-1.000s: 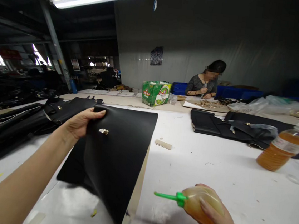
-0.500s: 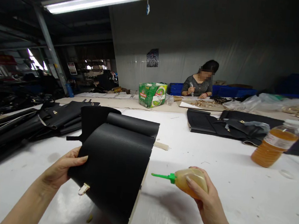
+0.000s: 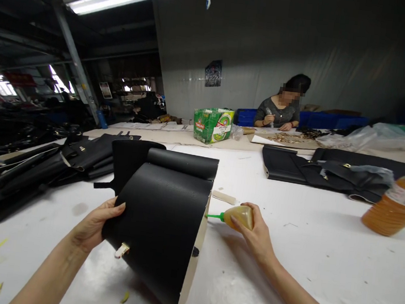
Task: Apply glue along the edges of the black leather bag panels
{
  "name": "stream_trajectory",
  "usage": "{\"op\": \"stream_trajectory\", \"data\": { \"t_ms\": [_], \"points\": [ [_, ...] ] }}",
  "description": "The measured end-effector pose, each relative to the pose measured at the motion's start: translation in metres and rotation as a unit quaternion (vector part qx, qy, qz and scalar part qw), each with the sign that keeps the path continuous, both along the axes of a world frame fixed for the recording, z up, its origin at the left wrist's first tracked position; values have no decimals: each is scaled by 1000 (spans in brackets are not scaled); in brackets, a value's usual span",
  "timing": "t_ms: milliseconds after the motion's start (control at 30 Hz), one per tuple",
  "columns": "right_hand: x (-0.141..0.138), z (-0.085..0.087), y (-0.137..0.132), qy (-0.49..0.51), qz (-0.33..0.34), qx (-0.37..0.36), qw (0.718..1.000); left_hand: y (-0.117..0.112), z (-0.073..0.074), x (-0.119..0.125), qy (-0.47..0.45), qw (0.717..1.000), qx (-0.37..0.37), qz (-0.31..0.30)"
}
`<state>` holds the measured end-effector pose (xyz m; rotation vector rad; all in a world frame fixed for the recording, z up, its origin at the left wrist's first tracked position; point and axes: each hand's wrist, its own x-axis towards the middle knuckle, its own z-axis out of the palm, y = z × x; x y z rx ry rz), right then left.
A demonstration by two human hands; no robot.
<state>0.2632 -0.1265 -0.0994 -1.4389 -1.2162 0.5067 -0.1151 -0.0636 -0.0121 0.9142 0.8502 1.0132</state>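
Observation:
A curved black leather bag piece (image 3: pixel 162 215) stands tilted over the white table, its pale inner edge facing right. My left hand (image 3: pixel 97 223) grips it at the left side, thumb on the outer face and fingers hidden behind. Below that thumb a gold metal clasp (image 3: pixel 122 250) is fixed to the leather. My right hand (image 3: pixel 257 231) is closed around a soft squeeze bottle (image 3: pixel 240 218) of amber liquid. The bottle's thin green nozzle (image 3: pixel 214 216) points left, its tip at the piece's right edge; whether it touches I cannot tell.
More black leather pieces lie in a pile (image 3: pixel 85 155) at left and a stack (image 3: pixel 296 167) at back right. A larger bottle of orange liquid (image 3: pixel 397 203) stands at right. Behind are a green carton (image 3: pixel 213 125) and a seated co-worker (image 3: pixel 279 109). A beige strip (image 3: pixel 224 197) lies beyond the nozzle.
My right hand has moved left and up with the squeeze bottle, bringing its nozzle to the leather's edge. The bag piece has turned slightly, showing more of its pale inside. The view has shifted left.

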Motion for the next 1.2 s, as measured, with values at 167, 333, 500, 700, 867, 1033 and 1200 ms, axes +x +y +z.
{"op": "stream_trajectory", "data": {
  "t_ms": [167,333,500,700,867,1033,1200],
  "points": [
    [1,-1,-12,-21,40,-28,999,1,-1,3,-8,1000,-5,-18],
    [5,1,-5,-25,34,-19,999,0,-4,3,-19,1000,4,-14],
    [8,-2,7,-26,27,-2,999,-2,-5,0,-23,1000,4,-21],
    [8,-3,-7,-14,68,-30,997,-2,-5,2,-26,999,11,-16],
    [12,-2,7,-3,49,-3,999,-1,-7,2,-35,999,7,-29],
    [8,-7,1,-2,72,-15,997,-3,-11,-2,-36,999,4,-27],
    [6,-7,-16,42,116,-50,991,-4,-14,-3,-33,999,-4,-24]
  ]
}}
